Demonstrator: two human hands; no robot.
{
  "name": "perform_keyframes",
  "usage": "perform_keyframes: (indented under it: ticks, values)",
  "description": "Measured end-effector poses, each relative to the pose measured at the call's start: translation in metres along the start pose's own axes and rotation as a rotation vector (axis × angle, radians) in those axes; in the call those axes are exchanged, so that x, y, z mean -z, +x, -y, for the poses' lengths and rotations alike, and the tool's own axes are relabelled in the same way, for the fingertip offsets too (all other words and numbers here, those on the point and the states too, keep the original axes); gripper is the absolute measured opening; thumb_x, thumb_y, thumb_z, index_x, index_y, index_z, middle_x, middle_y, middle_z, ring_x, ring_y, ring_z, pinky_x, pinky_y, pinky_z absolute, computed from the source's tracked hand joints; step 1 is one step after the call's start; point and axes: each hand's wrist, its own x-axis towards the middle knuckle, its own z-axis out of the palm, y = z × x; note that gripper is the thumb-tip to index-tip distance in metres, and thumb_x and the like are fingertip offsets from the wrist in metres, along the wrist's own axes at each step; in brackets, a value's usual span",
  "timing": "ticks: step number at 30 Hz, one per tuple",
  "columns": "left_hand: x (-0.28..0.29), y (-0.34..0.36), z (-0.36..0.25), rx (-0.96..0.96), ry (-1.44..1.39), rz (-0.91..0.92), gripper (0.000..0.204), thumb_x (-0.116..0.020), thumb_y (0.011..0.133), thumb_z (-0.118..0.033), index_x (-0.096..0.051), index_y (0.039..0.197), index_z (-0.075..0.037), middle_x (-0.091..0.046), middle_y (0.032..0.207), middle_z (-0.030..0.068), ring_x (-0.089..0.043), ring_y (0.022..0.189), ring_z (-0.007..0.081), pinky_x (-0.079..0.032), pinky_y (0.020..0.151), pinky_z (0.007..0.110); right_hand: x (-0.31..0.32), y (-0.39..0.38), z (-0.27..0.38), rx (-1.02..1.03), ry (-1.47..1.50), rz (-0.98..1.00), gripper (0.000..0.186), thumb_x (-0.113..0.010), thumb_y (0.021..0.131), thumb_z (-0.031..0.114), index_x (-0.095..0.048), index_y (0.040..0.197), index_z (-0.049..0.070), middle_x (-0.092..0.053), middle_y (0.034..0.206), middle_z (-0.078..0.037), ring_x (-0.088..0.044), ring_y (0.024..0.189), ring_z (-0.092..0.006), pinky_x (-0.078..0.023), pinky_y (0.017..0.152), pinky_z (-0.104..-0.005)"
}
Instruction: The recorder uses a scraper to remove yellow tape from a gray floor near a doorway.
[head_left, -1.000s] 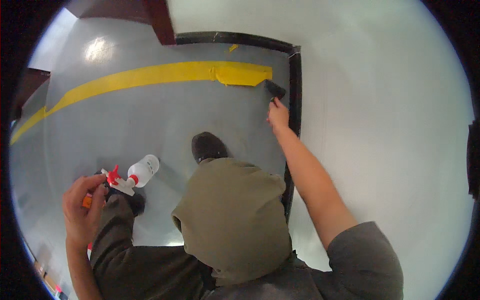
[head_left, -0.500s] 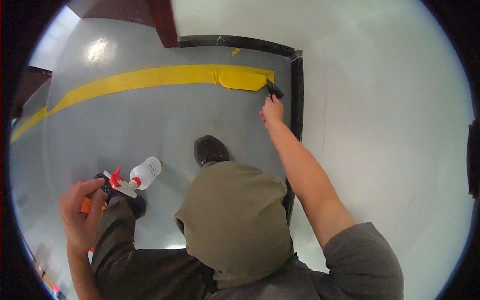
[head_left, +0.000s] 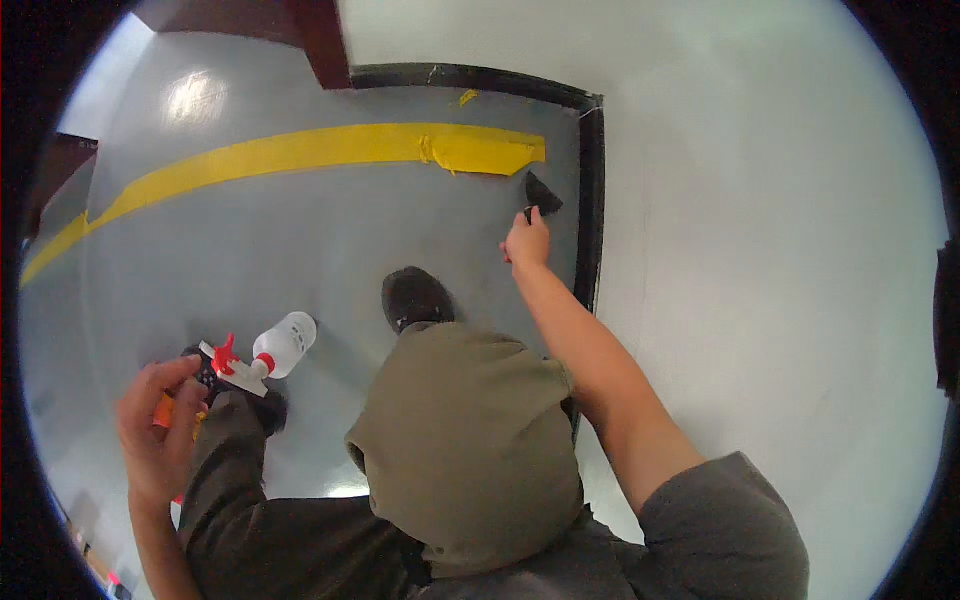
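Note:
My right hand is closed round the handle of a scraper with a dark, flared blade. That blade is just below the right end of a yellow tape strip on the grey floor, apart from it. Near this end the strip has a wrinkled, loose-looking piece with a slanted corner. My left hand is raised at the lower left, fingers curved and apart, with nothing visible in its grasp. Beside it in the picture is a white spray bottle with a red trigger. Something orange shows behind those fingers, partly hidden.
A black baseboard runs along the pale wall on the right and turns at the far corner. A yellow scrap lies near it. My dark shoe stands mid-floor. A dark red door frame is at the back.
My right hand has drawn the scraper back toward me and slightly left, off the tape's end. My left hand keeps nearly the same pose.

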Motion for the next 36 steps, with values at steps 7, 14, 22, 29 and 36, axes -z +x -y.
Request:
perform_keyframes:
  ticks: [7,14,22,29,36]
  values:
    - [0.010,-0.004,0.003,-0.045,0.075,0.011,0.016,-0.055,0.082,0.006,-0.061,0.096,0.003,-0.059,0.076,0.0068,-0.058,0.068,0.0128,-0.047,0.064,0.026,-0.005,0.002,0.032,-0.012,0.108,0.014,0.053,-0.041,0.091,0.021,-0.028,0.143,0.016,-0.054,0.077,-0.006,-0.050,0.046,-0.0167,-0.036,0.038,-0.0296]
    - [0.005,-0.007,0.007,0.128,-0.129,-0.091,0.016,-0.055,0.082,0.005,-0.061,0.097,0.003,-0.059,0.077,0.0070,-0.058,0.070,0.0127,-0.047,0.066,0.025,0.012,0.006,0.022,-0.027,0.120,0.121,0.055,-0.041,0.091,0.022,-0.027,0.143,0.015,-0.054,0.077,-0.008,-0.051,0.049,-0.0172,-0.037,0.039,-0.0293]
    - [0.001,-0.012,0.009,0.105,-0.133,-0.106,0.017,-0.053,0.082,0.008,-0.061,0.097,0.003,-0.058,0.079,0.0056,-0.058,0.070,0.0123,-0.047,0.065,0.025,0.009,-0.002,0.010,0.014,-0.039,0.072,0.054,-0.040,0.093,0.026,-0.026,0.144,0.016,-0.054,0.083,-0.007,-0.052,0.050,-0.0162,-0.036,0.038,-0.0282]
    - [0.006,-0.015,0.011,0.001,-0.002,0.010,0.019,-0.053,0.081,0.009,-0.061,0.097,0.003,-0.059,0.081,0.0060,-0.058,0.071,0.0119,-0.046,0.066,0.024,0.004,-0.004,-0.004,0.010,-0.066,0.026,0.053,-0.040,0.093,0.026,-0.025,0.144,0.020,-0.055,0.085,-0.007,-0.051,0.050,-0.0159,-0.035,0.038,-0.0276]
    - [0.005,-0.018,0.010,0.053,-0.047,-0.006,0.019,-0.054,0.080,0.009,-0.061,0.097,0.004,-0.059,0.081,0.0073,-0.058,0.071,0.0124,-0.047,0.066,0.025,0.002,0.027,0.013,0.008,0.068,0.076,0.053,-0.040,0.091,0.022,-0.028,0.143,0.016,-0.050,0.070,-0.007,-0.048,0.045,-0.0167,-0.035,0.036,-0.0300]
